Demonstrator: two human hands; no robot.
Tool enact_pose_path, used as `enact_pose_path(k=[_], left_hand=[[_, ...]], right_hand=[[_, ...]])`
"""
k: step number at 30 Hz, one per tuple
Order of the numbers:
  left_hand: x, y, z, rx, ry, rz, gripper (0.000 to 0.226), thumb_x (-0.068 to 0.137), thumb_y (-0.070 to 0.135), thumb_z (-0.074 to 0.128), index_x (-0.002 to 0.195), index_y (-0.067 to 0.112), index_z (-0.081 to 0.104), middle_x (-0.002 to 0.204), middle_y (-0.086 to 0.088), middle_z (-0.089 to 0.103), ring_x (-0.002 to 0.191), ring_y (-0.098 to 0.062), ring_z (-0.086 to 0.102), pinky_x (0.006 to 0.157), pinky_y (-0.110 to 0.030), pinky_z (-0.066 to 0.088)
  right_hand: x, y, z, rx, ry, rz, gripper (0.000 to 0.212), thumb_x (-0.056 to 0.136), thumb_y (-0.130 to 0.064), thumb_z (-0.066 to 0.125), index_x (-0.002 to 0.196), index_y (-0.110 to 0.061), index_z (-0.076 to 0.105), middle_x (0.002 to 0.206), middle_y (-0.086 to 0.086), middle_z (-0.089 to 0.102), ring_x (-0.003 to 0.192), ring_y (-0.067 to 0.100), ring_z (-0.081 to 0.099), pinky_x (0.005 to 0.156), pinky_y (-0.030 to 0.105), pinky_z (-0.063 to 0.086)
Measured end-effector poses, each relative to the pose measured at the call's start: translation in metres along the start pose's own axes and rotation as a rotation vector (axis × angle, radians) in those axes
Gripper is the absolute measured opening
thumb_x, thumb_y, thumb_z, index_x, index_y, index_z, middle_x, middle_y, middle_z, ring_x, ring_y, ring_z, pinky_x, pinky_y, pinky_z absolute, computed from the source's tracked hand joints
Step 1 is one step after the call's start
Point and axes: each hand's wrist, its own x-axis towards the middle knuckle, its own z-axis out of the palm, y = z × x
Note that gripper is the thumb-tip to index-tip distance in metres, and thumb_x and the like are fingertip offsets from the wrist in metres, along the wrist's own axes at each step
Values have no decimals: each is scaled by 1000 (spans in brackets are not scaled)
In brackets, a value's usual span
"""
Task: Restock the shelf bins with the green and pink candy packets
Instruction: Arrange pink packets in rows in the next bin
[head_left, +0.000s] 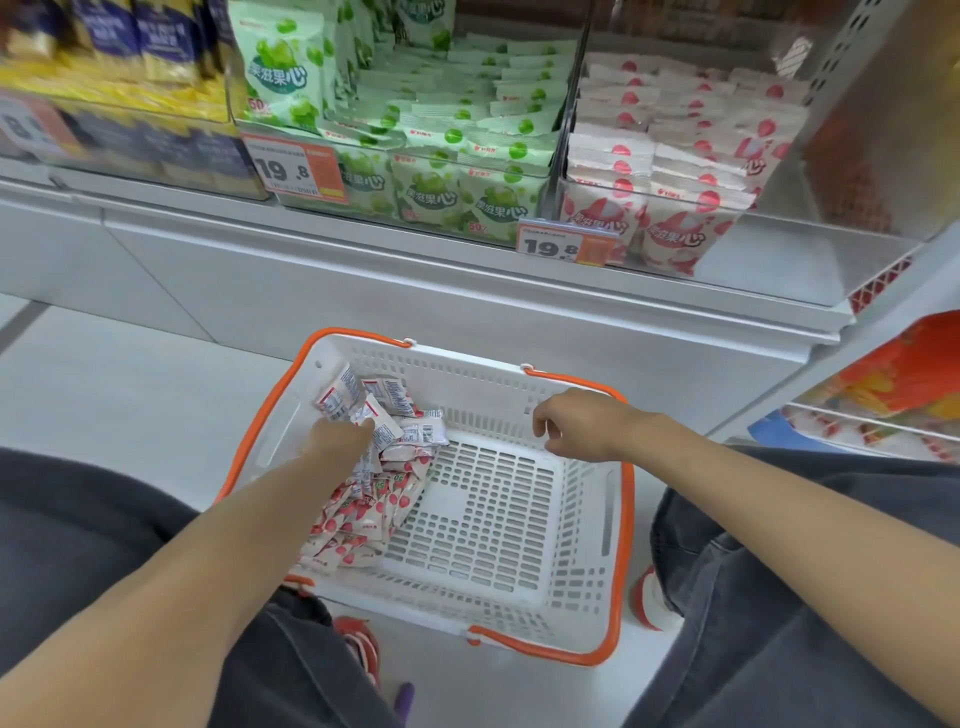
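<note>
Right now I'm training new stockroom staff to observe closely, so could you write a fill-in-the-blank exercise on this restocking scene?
1. The packets lying in the basket are all ___.
2. The basket's handles are ___.
3. The hand reaching into the packets is the person's ___.
4. On the shelf, the green bin sits to the ___ of the pink bin.

Missing words: pink; orange; left; left.

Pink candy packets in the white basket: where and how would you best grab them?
From above, probably, fingers closing round the heap's top: the pink candy packets lie loose against the left wall of the open-topped white plastic basket, where the left hand grips some.
</note>
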Motion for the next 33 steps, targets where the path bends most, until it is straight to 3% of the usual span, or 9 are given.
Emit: enact_pose_path(k=[5,9,14,18,21,23,24,29,33], left_hand=[[1,2,-3,2,144,-85,47,92,11,59,137,21,49,141,-6,45,135,-25,39,107,-41,36],[2,7,-21,-178,173,25,16,94,10,48,104,18,59,105,1,62,99,-18,58,83,-29,44],[-5,18,-82,-1038,270,164,21,95,9,58,76,18,52,77,0,55,78,-22,55,62,-23,43],[-32,36,-136,-1840,-176,248,8,99,12,54,96,14,61,84,-5,63,73,-16,62,58,-24,54],[-45,45,-158,-2211,-437,257,12,99,5,51,97,8,63,84,-8,64,75,-14,60,65,-25,59],[-52,50,-164,-2225,-502,246,12,99,5,49,97,6,61,89,-11,64,79,-17,61,69,-29,59],[-52,52,-165,-2173,-482,242,13,100,10,49,100,6,61,97,-13,65,83,-19,64,73,-31,59],[-61,62,-185,-2220,-336,371,89,88,79,10,121,17,66,115,-7,70,94,-19,67,87,-33,50],[-72,70,-198,-2206,-283,496,95,85,79,6,128,15,61,120,-11,69,103,-21,69,84,-29,56]], right_hand=[[-4,2,-2,3,5,3,26,94,-20,56,120,-19,61,118,-2,63,105,16,58,80,21,38],[-4,3,-4,22,-5,8,27,94,-20,56,121,-18,62,119,-2,63,105,16,58,79,20,37],[4,10,-10,84,35,36,36,93,-20,58,128,-19,55,124,2,60,108,20,58,87,29,45],[2,11,-17,187,158,-31,82,84,-17,72,151,-26,26,149,-1,37,127,19,46,102,34,43],[0,6,-25,387,352,-93,57,83,-18,75,135,-17,51,132,2,56,117,21,53,97,32,42],[-2,5,-34,576,451,-67,15,85,-22,73,96,-13,68,93,6,68,84,23,61,78,34,47],[-4,6,-40,703,446,-27,15,86,-26,72,84,-12,68,81,9,67,71,23,59,72,32,46],[-16,10,-63,1077,230,62,26,93,-32,63,83,-9,69,70,5,68,61,10,62,70,25,55],[-17,11,-64,1071,239,79,38,95,-42,56,91,-8,71,87,9,75,73,12,68,74,25,56]])
